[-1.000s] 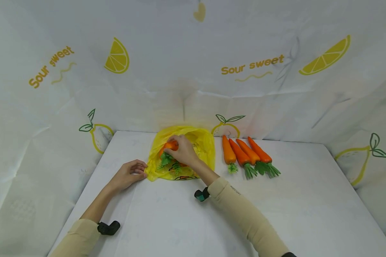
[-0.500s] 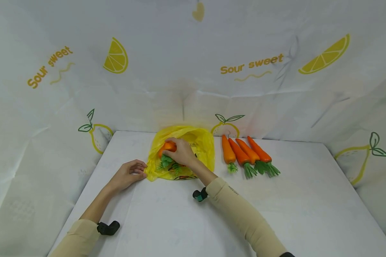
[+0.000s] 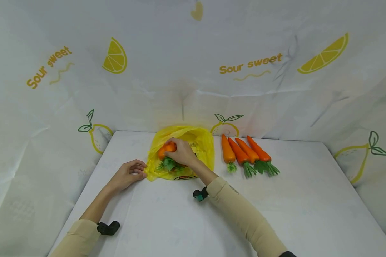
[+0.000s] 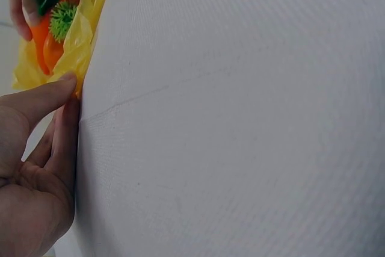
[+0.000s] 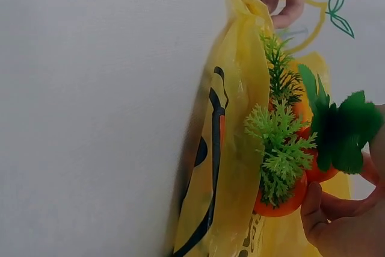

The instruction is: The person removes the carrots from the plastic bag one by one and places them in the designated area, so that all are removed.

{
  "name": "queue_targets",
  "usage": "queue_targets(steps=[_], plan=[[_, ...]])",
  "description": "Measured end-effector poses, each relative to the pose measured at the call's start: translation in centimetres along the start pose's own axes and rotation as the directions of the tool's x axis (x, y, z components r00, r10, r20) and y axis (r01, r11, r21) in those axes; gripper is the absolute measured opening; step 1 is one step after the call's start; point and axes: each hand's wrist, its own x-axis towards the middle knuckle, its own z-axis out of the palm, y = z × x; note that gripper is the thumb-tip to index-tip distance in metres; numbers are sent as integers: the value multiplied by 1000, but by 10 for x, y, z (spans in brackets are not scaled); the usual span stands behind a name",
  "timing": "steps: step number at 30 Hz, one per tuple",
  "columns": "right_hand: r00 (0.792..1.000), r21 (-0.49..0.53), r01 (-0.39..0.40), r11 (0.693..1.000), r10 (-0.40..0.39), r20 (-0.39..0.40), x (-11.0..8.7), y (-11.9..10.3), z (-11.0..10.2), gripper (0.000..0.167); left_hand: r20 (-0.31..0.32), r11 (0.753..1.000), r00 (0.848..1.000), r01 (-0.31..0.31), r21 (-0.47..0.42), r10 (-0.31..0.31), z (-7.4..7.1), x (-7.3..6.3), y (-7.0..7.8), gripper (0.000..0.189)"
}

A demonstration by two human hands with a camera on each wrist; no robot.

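A yellow plastic bag lies with its mouth open on the white table, with several orange carrots with green tops inside it. At its left corner, my left hand pinches the bag's edge between thumb and fingers, which the left wrist view shows close up. My right hand reaches into the bag's mouth and holds a carrot there. In the right wrist view this carrot's dark leafy top stands beside the frilly green tops of other carrots. The carrots' lower ends are hidden in the bag.
To the right of the bag several carrots lie side by side, green tops toward me. A white backdrop printed with lemons stands along the table's back and sides. A black wrist camera sits under the right forearm.
My right hand has shifted slightly within the bag, and the carrot's leafy top sits a little lower, closer to the other greens. The left hand keeps its grip on the corner.
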Motion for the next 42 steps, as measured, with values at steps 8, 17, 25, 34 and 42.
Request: queue_targets(steps=[8,17,25,34,42], plan=[[999,95,-35,995,35,8,-6,2,-11,33,-1,1000,1000,-11,-3,11,1,-2,3,34],[996,182,-48,982,34,79,-21,2,-34,35,-2,1000,1000,-1,-2,1,1,-1,2,33],[994,203,-23,979,1,107,-37,9,-46,33,-2,1000,1000,-16,-4,16,0,-1,2,34],[984,174,78,982,-104,144,-55,-1,-59,30,-3,1000,1000,17,3,-17,0,-2,1,35],[974,171,112,979,-142,177,-82,-10,-79,30,-2,1000,1000,17,6,-17,0,-1,2,35]])
